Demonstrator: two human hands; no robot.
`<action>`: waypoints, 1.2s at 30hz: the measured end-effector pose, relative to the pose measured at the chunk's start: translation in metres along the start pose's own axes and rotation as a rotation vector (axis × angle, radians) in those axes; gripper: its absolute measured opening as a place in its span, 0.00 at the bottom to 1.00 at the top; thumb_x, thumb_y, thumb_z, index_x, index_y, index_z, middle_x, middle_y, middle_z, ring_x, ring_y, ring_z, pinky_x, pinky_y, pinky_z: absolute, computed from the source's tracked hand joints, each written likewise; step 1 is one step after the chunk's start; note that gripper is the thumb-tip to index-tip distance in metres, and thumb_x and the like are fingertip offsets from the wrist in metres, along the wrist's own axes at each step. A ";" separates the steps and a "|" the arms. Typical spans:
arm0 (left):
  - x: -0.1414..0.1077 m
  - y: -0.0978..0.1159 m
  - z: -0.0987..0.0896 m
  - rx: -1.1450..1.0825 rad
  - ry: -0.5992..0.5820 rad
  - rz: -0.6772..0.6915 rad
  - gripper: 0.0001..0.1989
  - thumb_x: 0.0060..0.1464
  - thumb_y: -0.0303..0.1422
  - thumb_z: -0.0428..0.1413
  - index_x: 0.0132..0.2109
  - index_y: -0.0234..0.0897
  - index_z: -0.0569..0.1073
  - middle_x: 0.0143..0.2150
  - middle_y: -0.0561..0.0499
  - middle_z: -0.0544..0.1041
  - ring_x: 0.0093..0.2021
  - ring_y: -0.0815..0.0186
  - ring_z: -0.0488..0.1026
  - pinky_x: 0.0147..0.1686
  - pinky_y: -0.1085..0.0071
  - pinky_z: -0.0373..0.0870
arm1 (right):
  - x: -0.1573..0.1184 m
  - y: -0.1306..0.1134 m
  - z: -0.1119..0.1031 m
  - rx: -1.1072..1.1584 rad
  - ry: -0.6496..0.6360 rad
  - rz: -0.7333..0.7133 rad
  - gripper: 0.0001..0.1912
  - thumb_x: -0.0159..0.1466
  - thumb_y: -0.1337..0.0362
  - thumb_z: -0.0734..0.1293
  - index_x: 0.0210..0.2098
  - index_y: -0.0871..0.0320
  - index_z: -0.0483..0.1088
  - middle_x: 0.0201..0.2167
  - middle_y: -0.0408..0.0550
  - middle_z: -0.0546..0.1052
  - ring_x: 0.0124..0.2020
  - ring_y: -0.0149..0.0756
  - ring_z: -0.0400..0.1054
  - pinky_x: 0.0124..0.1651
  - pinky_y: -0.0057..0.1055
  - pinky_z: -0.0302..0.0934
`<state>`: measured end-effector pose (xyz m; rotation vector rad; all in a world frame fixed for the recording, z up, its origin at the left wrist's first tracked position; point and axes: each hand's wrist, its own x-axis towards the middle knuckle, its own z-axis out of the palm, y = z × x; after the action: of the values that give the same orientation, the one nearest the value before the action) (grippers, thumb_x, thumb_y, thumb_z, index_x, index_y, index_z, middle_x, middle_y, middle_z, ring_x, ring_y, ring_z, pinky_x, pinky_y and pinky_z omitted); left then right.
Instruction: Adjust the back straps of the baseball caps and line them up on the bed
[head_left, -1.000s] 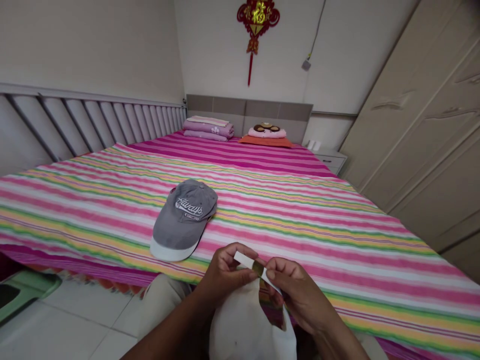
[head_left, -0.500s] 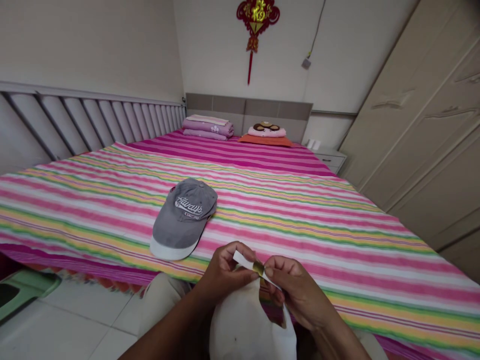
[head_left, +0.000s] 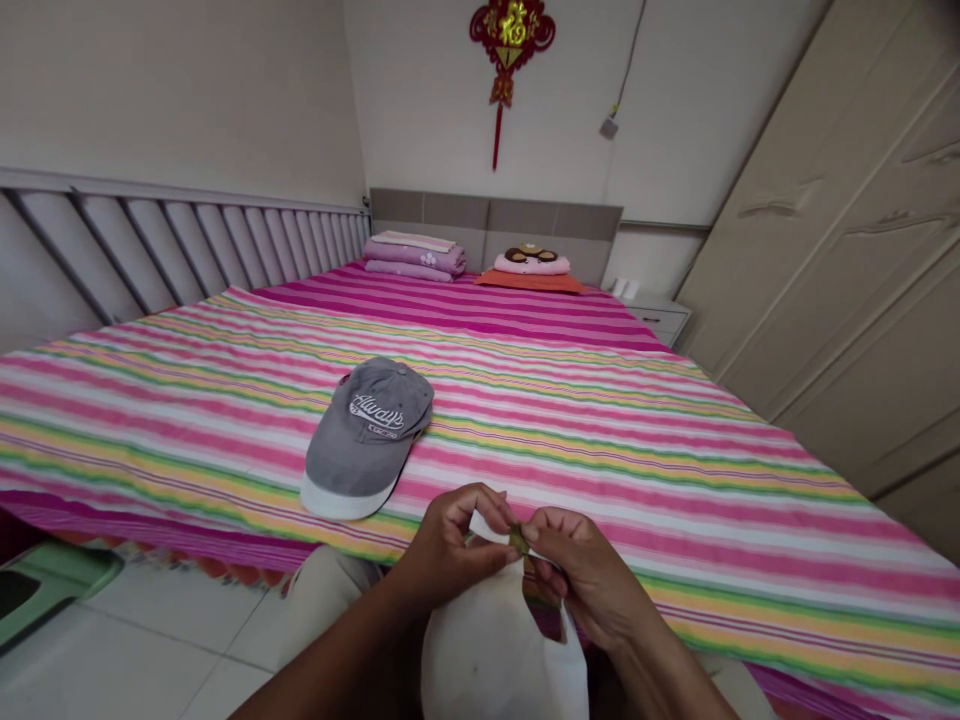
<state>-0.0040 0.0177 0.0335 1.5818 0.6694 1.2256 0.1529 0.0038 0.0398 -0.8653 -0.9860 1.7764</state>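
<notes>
My left hand [head_left: 450, 547] and my right hand [head_left: 589, 570] meet above my lap, pinching a white fabric strap [head_left: 487, 526] with a small brass buckle [head_left: 517, 540] between them. The strap appears to belong to a white cap [head_left: 487, 655] resting in my lap, and the striped sheet shows through the cap's back opening. My fingers hide most of the strap. A grey baseball cap [head_left: 364, 438] with a white brim and "Always" lettering lies on the bed, ahead of my hands and to the left.
A bed [head_left: 570, 440] with a pink striped sheet stretches ahead, with folded bedding and pillows at its far end. A slatted grey panel runs along the left, a beige wardrobe stands on the right, and a green stool sits on the tiled floor at lower left.
My hands have drawn closer together around the buckle. Less of the white strap shows now, and the buckle sits slightly lower and further right.
</notes>
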 end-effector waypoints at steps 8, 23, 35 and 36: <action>0.014 0.008 -0.012 -0.270 -0.058 -0.355 0.13 0.47 0.39 0.56 0.34 0.32 0.70 0.31 0.48 0.73 0.34 0.68 0.69 0.36 0.71 0.63 | 0.000 0.001 -0.002 -0.037 0.009 0.000 0.15 0.51 0.60 0.69 0.17 0.60 0.61 0.07 0.34 0.58 0.10 0.20 0.45 0.15 0.23 0.38; 0.013 -0.005 -0.027 -0.487 -0.243 -0.699 0.10 0.38 0.32 0.62 0.28 0.30 0.71 0.20 0.55 0.66 0.18 0.76 0.60 0.20 0.78 0.52 | -0.001 0.002 -0.019 -0.102 -0.184 0.126 0.19 0.53 0.53 0.66 0.18 0.63 0.66 0.10 0.41 0.65 0.11 0.24 0.55 0.17 0.24 0.48; 0.014 -0.007 -0.032 -0.487 -0.238 -0.778 0.09 0.36 0.30 0.62 0.26 0.29 0.73 0.20 0.53 0.70 0.18 0.75 0.63 0.20 0.78 0.57 | 0.002 0.007 -0.018 -0.024 -0.086 0.101 0.18 0.51 0.58 0.69 0.14 0.61 0.61 0.06 0.38 0.62 0.08 0.22 0.51 0.15 0.23 0.41; 0.014 -0.008 -0.032 -0.486 -0.243 -0.778 0.08 0.36 0.29 0.61 0.26 0.29 0.73 0.19 0.53 0.70 0.18 0.75 0.63 0.19 0.78 0.56 | 0.002 0.007 -0.018 -0.029 -0.081 0.101 0.18 0.51 0.58 0.69 0.14 0.61 0.61 0.06 0.38 0.62 0.09 0.22 0.51 0.15 0.23 0.41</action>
<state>-0.0278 0.0440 0.0320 0.8974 0.6698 0.5400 0.1653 0.0089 0.0256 -0.8804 -1.0382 1.8999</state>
